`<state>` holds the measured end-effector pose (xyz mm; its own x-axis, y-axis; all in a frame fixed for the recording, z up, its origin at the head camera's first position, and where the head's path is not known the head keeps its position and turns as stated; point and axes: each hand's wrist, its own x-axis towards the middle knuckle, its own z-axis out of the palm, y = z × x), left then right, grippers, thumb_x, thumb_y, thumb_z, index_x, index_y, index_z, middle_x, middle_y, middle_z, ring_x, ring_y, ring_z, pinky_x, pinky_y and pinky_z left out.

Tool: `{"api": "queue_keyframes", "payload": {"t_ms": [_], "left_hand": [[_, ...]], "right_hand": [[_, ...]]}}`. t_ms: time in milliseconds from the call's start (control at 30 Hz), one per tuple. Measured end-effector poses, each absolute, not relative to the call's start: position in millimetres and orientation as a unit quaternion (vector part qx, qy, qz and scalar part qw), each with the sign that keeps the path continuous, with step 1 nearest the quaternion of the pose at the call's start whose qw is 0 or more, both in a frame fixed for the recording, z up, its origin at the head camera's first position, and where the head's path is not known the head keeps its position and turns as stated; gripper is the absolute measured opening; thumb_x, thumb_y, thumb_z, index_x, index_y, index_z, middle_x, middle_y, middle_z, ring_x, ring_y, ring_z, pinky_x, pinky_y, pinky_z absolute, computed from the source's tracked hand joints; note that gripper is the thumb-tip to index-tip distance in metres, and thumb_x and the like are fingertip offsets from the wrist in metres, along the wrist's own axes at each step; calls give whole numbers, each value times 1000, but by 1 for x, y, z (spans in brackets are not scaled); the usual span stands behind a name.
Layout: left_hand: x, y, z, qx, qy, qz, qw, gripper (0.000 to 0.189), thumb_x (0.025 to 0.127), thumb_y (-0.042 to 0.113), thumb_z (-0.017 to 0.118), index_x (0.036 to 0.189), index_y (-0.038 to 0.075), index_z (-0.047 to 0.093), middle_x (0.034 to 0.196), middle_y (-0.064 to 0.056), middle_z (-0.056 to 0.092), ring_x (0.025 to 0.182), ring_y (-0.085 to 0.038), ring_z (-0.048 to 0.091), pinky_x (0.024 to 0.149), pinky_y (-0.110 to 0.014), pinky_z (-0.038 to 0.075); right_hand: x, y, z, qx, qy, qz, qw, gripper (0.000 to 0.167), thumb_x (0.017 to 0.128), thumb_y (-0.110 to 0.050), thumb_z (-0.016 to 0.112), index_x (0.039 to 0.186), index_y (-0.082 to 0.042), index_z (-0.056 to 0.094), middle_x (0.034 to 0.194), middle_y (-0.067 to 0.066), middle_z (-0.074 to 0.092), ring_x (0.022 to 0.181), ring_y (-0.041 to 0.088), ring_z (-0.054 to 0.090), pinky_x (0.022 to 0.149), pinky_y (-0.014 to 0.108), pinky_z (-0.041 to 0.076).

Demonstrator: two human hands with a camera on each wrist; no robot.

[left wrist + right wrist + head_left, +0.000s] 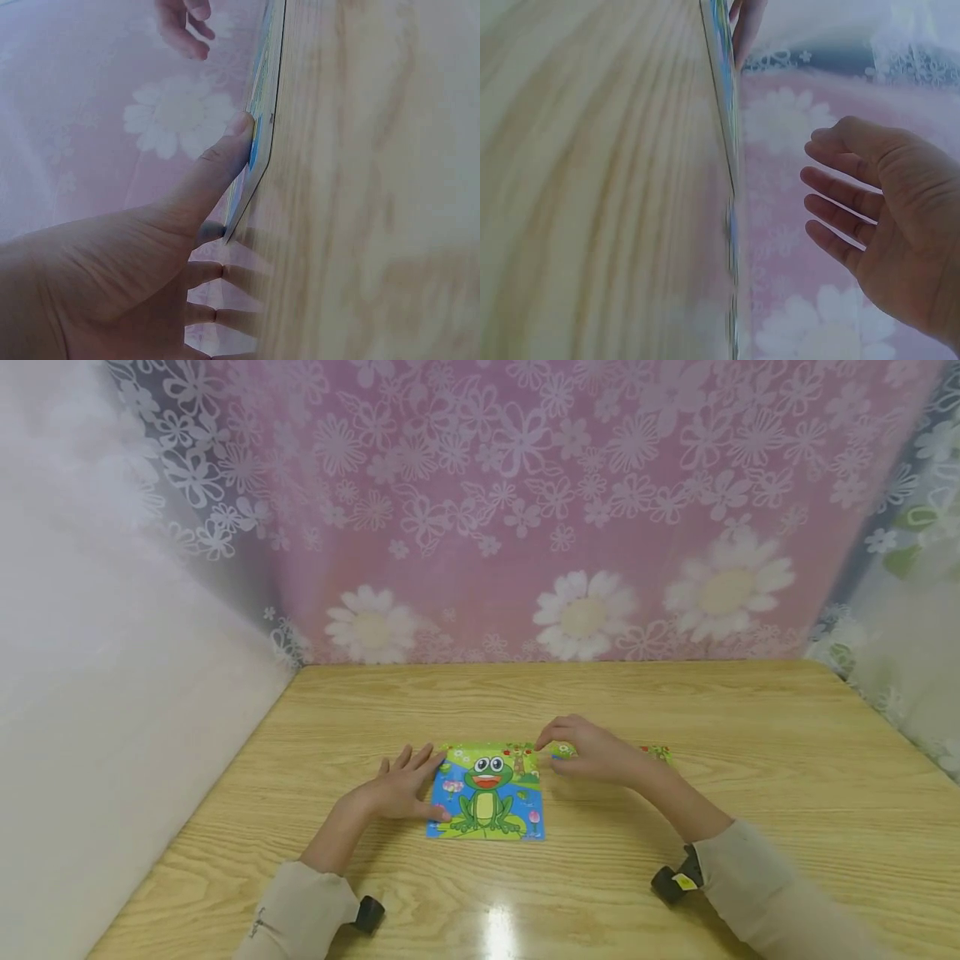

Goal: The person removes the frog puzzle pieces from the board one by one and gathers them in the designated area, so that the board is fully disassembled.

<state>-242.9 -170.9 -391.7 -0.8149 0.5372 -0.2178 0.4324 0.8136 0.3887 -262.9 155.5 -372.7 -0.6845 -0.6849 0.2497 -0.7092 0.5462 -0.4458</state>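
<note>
A square picture board (486, 810) with a green frog on a blue and green ground lies flat on the wooden table. My left hand (397, 789) rests at its left side, fingers spread. In the left wrist view the thumb (214, 169) presses on the board's face near a corner. My right hand (592, 756) is raised just right of the board, fingers loosely bent, holding nothing. Partly hidden behind it are a colourful flat piece (562, 749) and another printed piece (657, 753). The right wrist view shows thin flat pieces (732, 244) edge-on beyond the board.
The wood-grain table (465, 893) reaches back to a pink flowered curtain (480, 568). A white curtain (135, 693) borders the left side, and a flowered one (922, 610) the right. A small black camera (678, 877) sits at the right wrist.
</note>
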Motion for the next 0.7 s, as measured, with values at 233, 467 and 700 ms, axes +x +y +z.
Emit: {"api": "queue_keyframes", "payload": {"t_ms": [233,467,700], "left_hand": [[-242,-170,-390,249,939,172,162,98,77,55,65,149,11,14,151,-16,3,134,-40,-7,100,-62,-3],[-241,-168,-388,243,941,163,168,97,78,55,65,149,12,14,152,-15,3,134,-40,-7,100,-62,-3],[-242,-170,-389,246,942,160,164,97,78,57,64,149,12,14,152,-15,3,134,-40,-7,100,-63,-3]], "right_hand": [[-265,119,-372,408,-877,254,15,19,85,-14,63,103,-10,66,109,-1,57,104,23,48,87,43,41],[-263,87,-373,421,-873,244,-1,20,85,-17,66,104,-10,67,109,1,57,106,25,50,88,42,42],[-266,64,-381,418,-873,248,-28,23,87,-23,65,106,-11,66,111,0,56,107,22,47,91,42,41]]}}
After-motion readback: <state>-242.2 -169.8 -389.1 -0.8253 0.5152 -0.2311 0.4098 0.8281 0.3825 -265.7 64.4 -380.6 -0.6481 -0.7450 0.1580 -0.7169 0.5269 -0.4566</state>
